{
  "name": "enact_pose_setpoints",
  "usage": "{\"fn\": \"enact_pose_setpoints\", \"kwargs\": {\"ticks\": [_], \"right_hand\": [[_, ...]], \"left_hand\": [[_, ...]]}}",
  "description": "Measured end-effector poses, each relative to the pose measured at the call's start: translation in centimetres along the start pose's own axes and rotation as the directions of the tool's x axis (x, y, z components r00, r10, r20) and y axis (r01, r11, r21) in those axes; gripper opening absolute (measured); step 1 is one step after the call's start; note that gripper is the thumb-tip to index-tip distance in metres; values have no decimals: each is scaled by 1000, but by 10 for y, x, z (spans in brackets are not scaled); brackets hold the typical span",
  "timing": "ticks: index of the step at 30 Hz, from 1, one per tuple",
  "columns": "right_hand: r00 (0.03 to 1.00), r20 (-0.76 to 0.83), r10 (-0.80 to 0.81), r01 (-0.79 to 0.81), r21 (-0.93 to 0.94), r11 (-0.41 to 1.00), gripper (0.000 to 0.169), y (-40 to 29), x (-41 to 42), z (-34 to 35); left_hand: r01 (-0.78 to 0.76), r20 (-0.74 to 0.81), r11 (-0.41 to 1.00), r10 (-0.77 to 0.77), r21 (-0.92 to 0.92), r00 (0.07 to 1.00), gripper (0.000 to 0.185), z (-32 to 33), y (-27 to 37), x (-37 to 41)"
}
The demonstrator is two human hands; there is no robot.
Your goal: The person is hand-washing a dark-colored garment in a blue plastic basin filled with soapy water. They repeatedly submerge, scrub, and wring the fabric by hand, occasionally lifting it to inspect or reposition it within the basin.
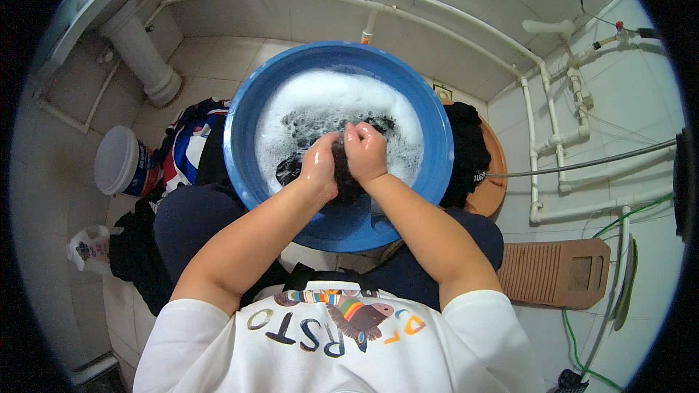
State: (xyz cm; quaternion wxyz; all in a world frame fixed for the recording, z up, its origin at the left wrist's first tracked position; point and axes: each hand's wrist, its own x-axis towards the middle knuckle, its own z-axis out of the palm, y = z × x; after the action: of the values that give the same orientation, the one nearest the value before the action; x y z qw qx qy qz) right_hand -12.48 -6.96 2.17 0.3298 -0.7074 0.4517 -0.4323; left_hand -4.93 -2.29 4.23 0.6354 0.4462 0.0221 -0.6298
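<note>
A large blue plastic basin [243, 166] stands before me, holding water topped with white suds [341, 87]. Both hands are over its middle, close together, wet and bunched around a dark wet cloth [345, 166]. My left hand [319, 166] grips the cloth from the left, thumb side up. On the other side my right hand [367, 150] is curled in a fist against the cloth's upper end. More dark fabric [289, 169] shows through the foam left of my hands. How much of the cloth lies under water is hidden.
Left of the basin lie patterned clothes [191, 144], a white-lidded bucket [123, 161], a black garment [139, 256] and a plastic bottle [90, 248]. At right, black clothing [464, 153] fills an orange basin [494, 174]. A brown washboard [546, 273] leans near white pipes [579, 213].
</note>
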Motion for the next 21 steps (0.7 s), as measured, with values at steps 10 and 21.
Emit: {"fn": "enact_pose_setpoints", "kwargs": {"ticks": [10, 21], "right_hand": [[966, -8, -259, 258, -66, 964, 26, -2, -8, 1], [831, 554, -41, -326, 546, 772, 36, 19, 47, -59]], "left_hand": [[22, -32, 973, -15, 231, 999, 30, -2, 7, -7], [-427, 668, 817, 70, 388, 741, 38, 0, 55, -15]]}}
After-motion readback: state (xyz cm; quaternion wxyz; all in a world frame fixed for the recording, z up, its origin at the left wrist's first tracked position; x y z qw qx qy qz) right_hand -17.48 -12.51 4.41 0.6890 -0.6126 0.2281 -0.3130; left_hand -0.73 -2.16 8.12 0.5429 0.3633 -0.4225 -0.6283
